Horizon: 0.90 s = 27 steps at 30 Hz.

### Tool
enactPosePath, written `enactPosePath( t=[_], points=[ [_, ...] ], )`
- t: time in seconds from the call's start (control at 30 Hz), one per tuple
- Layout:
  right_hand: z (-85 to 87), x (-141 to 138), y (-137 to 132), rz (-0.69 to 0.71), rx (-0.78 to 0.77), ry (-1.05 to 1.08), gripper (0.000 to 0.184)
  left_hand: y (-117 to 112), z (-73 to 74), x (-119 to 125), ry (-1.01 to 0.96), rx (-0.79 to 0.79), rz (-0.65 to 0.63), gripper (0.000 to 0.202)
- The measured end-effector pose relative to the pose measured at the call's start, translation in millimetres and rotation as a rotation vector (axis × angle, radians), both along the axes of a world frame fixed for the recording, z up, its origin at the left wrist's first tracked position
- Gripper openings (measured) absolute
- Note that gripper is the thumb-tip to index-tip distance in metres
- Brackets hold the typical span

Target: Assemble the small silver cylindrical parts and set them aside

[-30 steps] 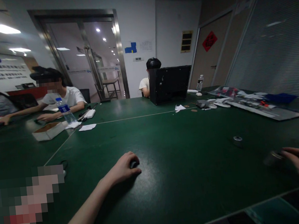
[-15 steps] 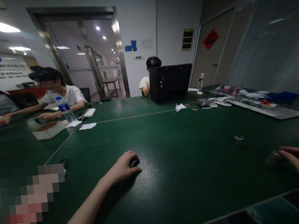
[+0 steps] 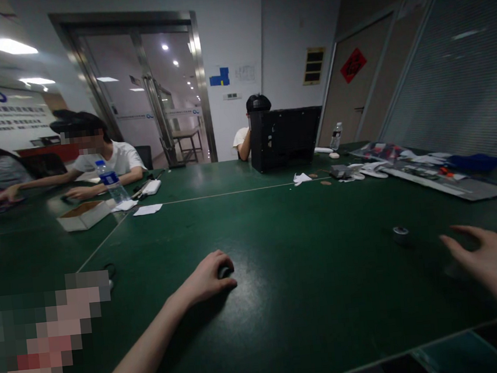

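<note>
In the head view, what I'd worry about first is the right hand (image 3: 490, 254), held with thumb and fingers spread wide at the right of the green bench (image 3: 278, 224) and gripping nothing that I can see. Its thumb reaches out just above a dim grey shape (image 3: 455, 272), so a low sweep of the palm or wrist could knock that over, and if it is round it might roll toward the near edge. A careless stretch to the left might clip the small round piece (image 3: 400, 232) as well, which sits alone beyond the thumb, near but apart. The left hand (image 3: 207, 278) rests on the bench, fingers and thumb curled round a small dark object (image 3: 225, 270) that shows in the gap between them; a loosened curl could let it slip out or tip. As for looks, the round piece has a pale, shiny ring on top with a darker middle, its lower body fading into the green. The grey shape is too blurred to make out, and the dark object is mostly hidden, a smooth blackish curve.
</note>
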State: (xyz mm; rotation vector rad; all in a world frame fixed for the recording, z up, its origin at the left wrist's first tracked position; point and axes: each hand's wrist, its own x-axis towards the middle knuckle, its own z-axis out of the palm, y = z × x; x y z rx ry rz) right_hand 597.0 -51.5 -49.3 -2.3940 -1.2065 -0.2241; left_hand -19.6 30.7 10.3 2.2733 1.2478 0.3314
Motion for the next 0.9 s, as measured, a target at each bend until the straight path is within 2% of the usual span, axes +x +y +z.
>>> enactPosePath(
  t=[0.1,0.17,0.23,0.33,0.4,0.47,0.57,0.63,0.73,0.83,0.9],
  points=[
    [27.9,-34.5,30.1,0.085,-0.205,-0.11,0.058,-0.6,0.6,0.4,0.003,0.003,-0.003,0.032],
    [36.8,-47.6,49.3,0.161,-0.315,-0.123,0.059,-0.8,0.8,0.6,0.007,0.006,-0.003,0.032],
    [38.5,-51.9,65.0,0.196,-0.403,-0.089,0.059,-1.2,1.0,0.9,0.012,0.012,-0.003,0.031],
    [34.2,-51.2,81.1,0.206,-0.484,-0.022,0.042,-2.3,2.8,1.8,0.019,0.019,-0.001,0.031],
    [32.0,-56.3,88.1,0.22,-0.5,-0.006,0.032,-3.5,5.0,2.9,0.027,0.01,0.003,0.031],
    [34.2,-74.0,92.6,0.254,-0.488,-0.001,0.031,-4.8,7.4,4.2,0.032,0.0,0.012,0.032],
    [49.4,-129.9,93.0,0.419,-0.382,0.054,0.04,-6.4,10.1,5.7,0.034,-0.013,0.026,0.032],
    [65.1,-181.7,88.5,0.628,-0.303,0.168,0.042,-6.8,10.7,6.0,0.035,-0.015,0.027,0.032],
    [85.9,-261.5,77.4,1.022,-0.232,0.323,0.041,-6.5,10.0,5.6,0.032,-0.009,0.022,0.031],
    [91.4,-324.6,67.9,1.333,-0.208,0.427,0.045,-5.6,8.1,4.8,0.026,0.002,0.014,0.031],
    [86.2,-353.2,65.1,1.462,-0.224,0.44,0.047,-5.0,6.7,4.2,0.024,0.009,0.007,0.031]
  ],
)
